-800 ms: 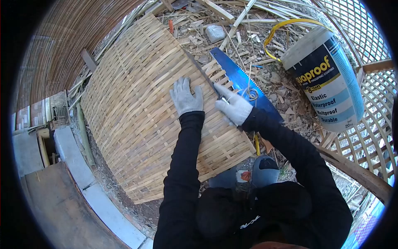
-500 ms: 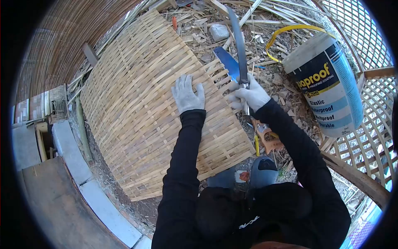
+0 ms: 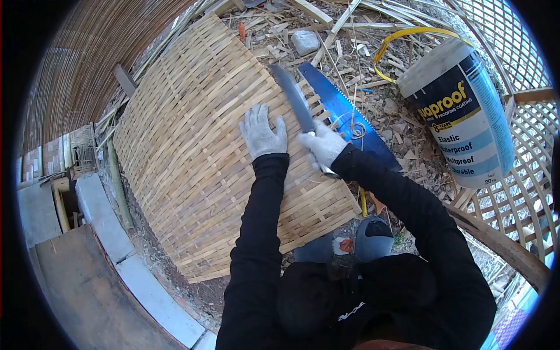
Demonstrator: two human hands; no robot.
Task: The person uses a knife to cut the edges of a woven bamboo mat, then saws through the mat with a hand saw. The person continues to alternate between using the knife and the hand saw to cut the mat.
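Observation:
A large woven bamboo mat (image 3: 192,157) lies in front of my knees. My left hand (image 3: 265,132), in a light grey glove, rests flat on its right part with the fingers apart. My right hand (image 3: 324,143), gloved too, is wrapped round the handle of a machete (image 3: 293,99). The machete's blade points up and left over the mat's right edge, near the loose strip ends there. A blue handsaw (image 3: 344,111) lies on the ground just beyond that edge; my right forearm hides part of it.
A large waterproof coating bucket (image 3: 461,116) with a yellow handle stands at right, before a bamboo lattice (image 3: 528,169). Wood scraps and a pale stone (image 3: 305,42) cover the ground behind the mat. Grey blocks (image 3: 157,297) line the left side.
My right hand has moved left, and the machete has swung down from upright to over the mat's right edge. More of the blue handsaw shows. My left hand has stayed in place.

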